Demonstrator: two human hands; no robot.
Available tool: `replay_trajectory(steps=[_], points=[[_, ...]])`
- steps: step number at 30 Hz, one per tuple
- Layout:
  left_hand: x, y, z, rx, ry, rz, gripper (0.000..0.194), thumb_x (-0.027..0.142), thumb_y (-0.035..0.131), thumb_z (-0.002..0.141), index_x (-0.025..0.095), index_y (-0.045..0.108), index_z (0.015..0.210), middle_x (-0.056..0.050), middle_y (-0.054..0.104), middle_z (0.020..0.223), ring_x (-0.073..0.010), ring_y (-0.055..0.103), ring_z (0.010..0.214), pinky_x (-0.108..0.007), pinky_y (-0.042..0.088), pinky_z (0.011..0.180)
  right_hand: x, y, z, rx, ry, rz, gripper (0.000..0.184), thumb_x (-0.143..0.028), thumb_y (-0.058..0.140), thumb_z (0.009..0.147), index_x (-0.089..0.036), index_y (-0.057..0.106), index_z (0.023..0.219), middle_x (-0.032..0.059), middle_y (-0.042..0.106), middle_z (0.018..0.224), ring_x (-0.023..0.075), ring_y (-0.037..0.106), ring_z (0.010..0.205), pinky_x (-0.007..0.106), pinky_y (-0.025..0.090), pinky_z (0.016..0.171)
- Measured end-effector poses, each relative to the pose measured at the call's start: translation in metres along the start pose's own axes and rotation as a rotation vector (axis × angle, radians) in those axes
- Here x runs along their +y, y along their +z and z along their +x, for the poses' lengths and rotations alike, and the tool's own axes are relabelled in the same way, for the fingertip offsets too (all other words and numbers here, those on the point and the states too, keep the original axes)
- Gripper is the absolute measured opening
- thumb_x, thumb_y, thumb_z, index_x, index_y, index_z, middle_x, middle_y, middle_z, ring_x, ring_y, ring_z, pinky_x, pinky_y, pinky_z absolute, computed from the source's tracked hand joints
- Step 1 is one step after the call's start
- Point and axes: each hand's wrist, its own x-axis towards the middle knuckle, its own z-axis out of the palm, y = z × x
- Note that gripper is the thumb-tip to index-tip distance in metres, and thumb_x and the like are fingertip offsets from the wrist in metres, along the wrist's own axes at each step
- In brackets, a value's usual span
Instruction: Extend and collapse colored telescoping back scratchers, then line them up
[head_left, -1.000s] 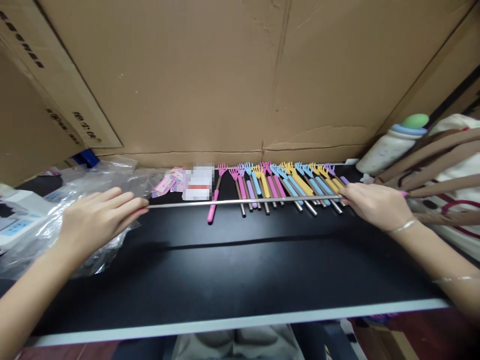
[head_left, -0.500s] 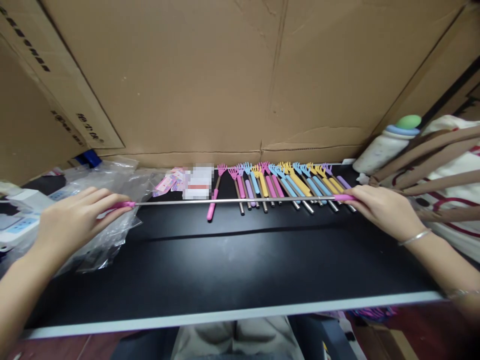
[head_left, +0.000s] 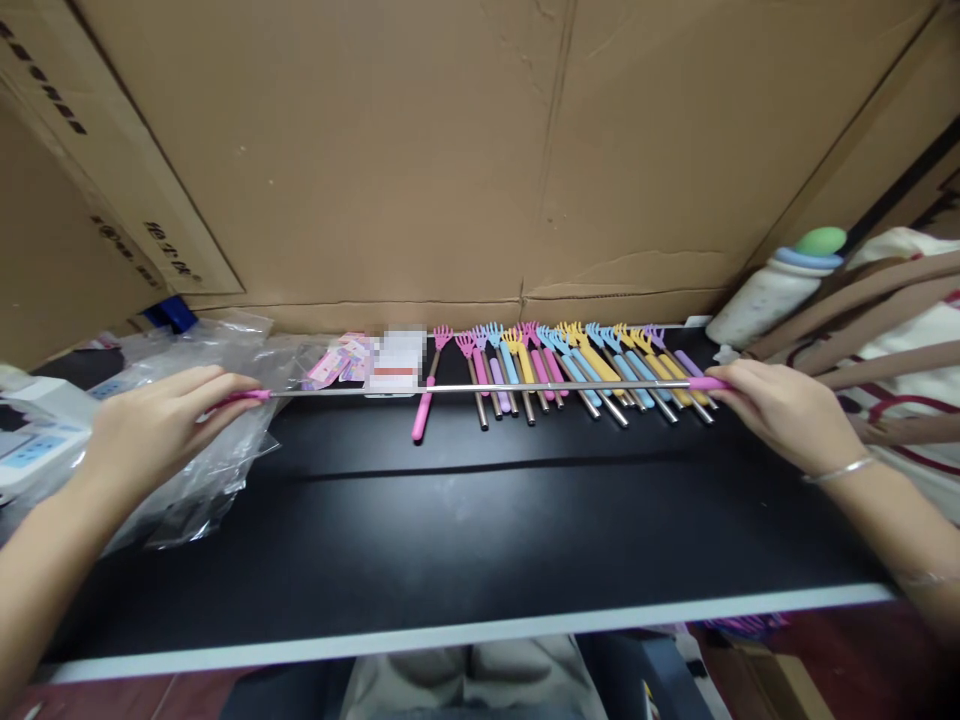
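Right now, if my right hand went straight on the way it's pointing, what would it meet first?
Probably the purple handle at the right end of the row of back scratchers. Your right hand seems raised, though, so it might pass above; depth is unclear.

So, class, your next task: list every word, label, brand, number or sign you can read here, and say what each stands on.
No text can be quoted with certainty.
Taped cardboard, at left: dark slanted characters, too blurred to quote surely.
White card: pixelated, unreadable; a red band shows.
Pink cards: printing too small.
White device: marks on its blue panel too small.
Metal rod, held: no lettering visible.
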Motion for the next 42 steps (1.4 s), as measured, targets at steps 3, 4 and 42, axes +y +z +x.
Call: replay_trajectory(steps=[3,4,42], points=[[0.009,-0.003,0.004,0.007,-0.006,-0.093,0.017,0.035,0.052,0.088,0.021,0.061,0.089,0.003,0.065,0.081,-0.0115,0.059,0.072,-0.017,0.035,0.056,-0.016,-0.008,0.004,0.002,0.001,0.060,0.044,-0.043,0.029,0.094,-0.013,0.062,0.091,0.0115,0.064,0.083,0.0184,0.054,0.072,0.027,0.037,0.067],[0.016,-0.005,0.007,0.006,0.012,-0.139,0.016,0.035,0.052,0.088,0.021,0.061,0.090,0.003,0.065,0.082,-0.0110,0.060,0.072,-0.017,0.035,0.058,-0.024,-0.011,0.008,0.002,-0.016,0.076,0.042,-0.042,0.031,0.094,-0.014,0.062,0.092,0.0111,0.065,0.083,0.0182,0.055,0.073,0.027,0.037,0.067],[0.078,-0.028,0.032,0.090,0.295,0.041,0.014,0.033,0.050,0.089,0.027,0.062,0.087,0.004,0.059,0.065,-0.0137,0.050,0.068,-0.026,0.031,0.059,-0.110,-0.023,0.050,0.100,-0.289,0.053,0.034,-0.034,0.037,0.095,-0.018,0.056,0.072,-0.0007,0.056,0.061,0.0097,0.046,0.055,0.026,0.022,0.054]])
